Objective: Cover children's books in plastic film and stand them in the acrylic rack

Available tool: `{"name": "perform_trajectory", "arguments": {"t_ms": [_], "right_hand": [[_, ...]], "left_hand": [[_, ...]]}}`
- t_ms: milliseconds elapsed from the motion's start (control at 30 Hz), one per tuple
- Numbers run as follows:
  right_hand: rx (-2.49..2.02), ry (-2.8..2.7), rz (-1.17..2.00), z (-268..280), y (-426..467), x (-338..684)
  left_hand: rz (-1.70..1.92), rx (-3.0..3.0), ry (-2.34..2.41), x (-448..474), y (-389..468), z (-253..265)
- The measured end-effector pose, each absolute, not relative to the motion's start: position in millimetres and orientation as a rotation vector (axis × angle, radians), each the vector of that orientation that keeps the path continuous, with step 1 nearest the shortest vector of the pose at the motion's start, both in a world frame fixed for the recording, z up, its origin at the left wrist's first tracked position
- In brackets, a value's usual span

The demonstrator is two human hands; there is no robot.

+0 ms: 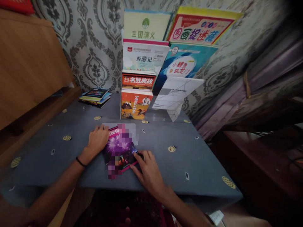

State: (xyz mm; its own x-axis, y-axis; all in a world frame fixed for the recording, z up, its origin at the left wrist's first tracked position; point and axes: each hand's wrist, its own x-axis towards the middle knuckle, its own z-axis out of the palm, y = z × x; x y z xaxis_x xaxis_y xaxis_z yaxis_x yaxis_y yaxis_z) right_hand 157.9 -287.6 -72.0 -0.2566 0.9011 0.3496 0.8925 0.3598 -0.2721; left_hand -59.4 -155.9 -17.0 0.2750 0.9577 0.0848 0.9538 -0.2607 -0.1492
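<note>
A book [119,145] with a purple, firework-like cover lies at a slant on the table in front of me, partly blurred by pixel blocks. Beneath its upper right side shows a clear plastic sheet [133,134]. My left hand [98,138], a dark band on its wrist, has its fingers curled at the book's upper left edge. At the lower right corner, my right hand [148,170] has the book between thumb and fingers, with the index finger on the cover. The undersides of both hands are hidden.
A clear display rack [163,115] holds several upright books, among them an orange one [136,105] at the front. A small stack of books [96,97] lies at the back left. A wooden cabinet [33,60] borders the table's left side; the patterned tablecloth [161,176] hangs over the front edge.
</note>
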Motion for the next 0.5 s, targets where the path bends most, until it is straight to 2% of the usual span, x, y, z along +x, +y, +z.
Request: {"name": "perform_trajectory", "arguments": {"t_ms": [333,433,500], "right_hand": [[-1.401,-2.400,0.130,-58,-210,133],[-1.453,-2.349,0.109,-65,-192,130],[-1.451,-2.333,0.082,-70,-188,131]], "left_hand": [[-0.047,-2.389,-1.769,-62,-158,-28],[-0.230,-2.431,-1.821,-71,-155,-33],[-0.491,-2.478,-1.882,-81,-149,-39]]}}
